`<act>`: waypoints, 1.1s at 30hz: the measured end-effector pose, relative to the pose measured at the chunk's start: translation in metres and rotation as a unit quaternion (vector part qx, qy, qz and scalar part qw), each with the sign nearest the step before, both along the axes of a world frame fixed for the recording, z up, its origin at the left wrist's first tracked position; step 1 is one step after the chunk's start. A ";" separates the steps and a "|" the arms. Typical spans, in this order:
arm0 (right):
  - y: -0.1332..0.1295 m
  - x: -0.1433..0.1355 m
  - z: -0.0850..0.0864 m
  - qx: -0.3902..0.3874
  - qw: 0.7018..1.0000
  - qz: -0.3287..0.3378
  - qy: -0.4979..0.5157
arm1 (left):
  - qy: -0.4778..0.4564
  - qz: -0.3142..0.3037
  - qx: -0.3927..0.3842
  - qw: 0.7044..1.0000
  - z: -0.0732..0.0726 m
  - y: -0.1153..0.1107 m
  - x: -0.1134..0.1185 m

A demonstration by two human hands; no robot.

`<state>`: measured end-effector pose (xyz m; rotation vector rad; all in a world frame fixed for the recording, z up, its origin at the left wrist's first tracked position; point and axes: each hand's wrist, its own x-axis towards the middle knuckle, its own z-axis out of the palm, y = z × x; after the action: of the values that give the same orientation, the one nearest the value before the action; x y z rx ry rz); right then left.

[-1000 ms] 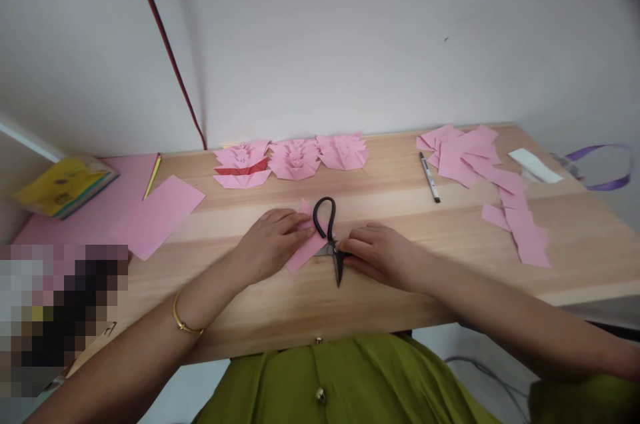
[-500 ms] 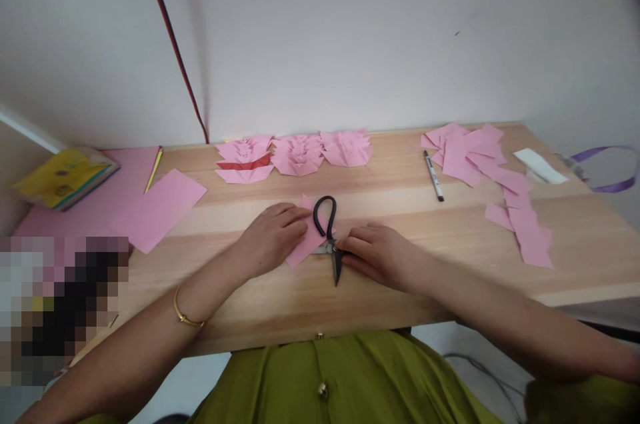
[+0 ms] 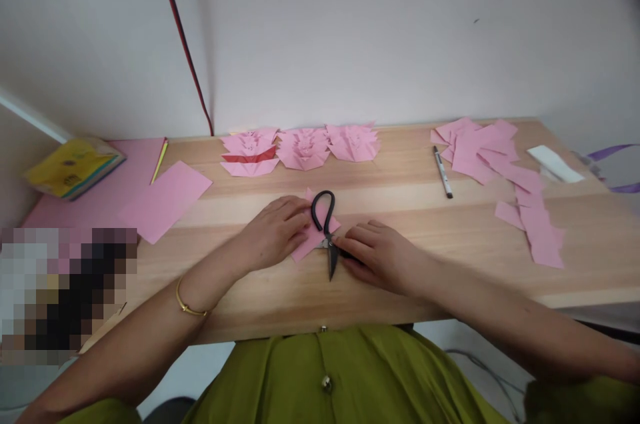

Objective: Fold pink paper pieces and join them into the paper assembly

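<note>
Black-handled scissors [image 3: 332, 257] lie with their blades spread at the middle of the wooden table. My right hand [image 3: 375, 252] is closed round one handle, mostly hidden under the fingers, while the other handle loop sticks up and away. Beneath the scissors is a small pink paper piece [image 3: 314, 237], with one blade partly over or under it; which one I cannot tell. My left hand [image 3: 280, 227] rests on the paper's left part, its fingers curled together and pressing on it.
Folded pink paper pieces [image 3: 304, 147] line the table's [image 3: 250, 311] back edge. At right lie a marker [image 3: 443, 173], pink scraps [image 3: 470, 151] and a white strip [image 3: 556, 164]. At left are pink sheets [image 3: 167, 201], a yellow pencil [image 3: 159, 161] and a yellow packet [image 3: 73, 167].
The view has shifted slightly. My hands keep nearly the same places, and the scissors and small pink paper have moved only a little relative to each other.
</note>
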<state>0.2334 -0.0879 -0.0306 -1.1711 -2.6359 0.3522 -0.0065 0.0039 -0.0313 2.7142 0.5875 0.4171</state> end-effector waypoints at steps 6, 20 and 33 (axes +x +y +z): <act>-0.004 0.001 0.002 -0.010 1.000 0.009 -0.003 | 0.005 0.005 0.000 1.000 0.000 -0.001 -0.001; -0.006 -0.011 0.004 -0.023 1.000 0.013 0.006 | -0.002 0.025 0.028 0.999 -0.003 -0.002 -0.002; -0.011 -0.011 0.008 -0.040 0.999 0.032 0.017 | 0.002 0.037 0.037 0.999 -0.009 -0.001 -0.005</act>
<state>0.2221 -0.0990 -0.0224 -1.0949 -2.6574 0.4885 -0.0112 0.0027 -0.0404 2.7704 0.6891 0.4608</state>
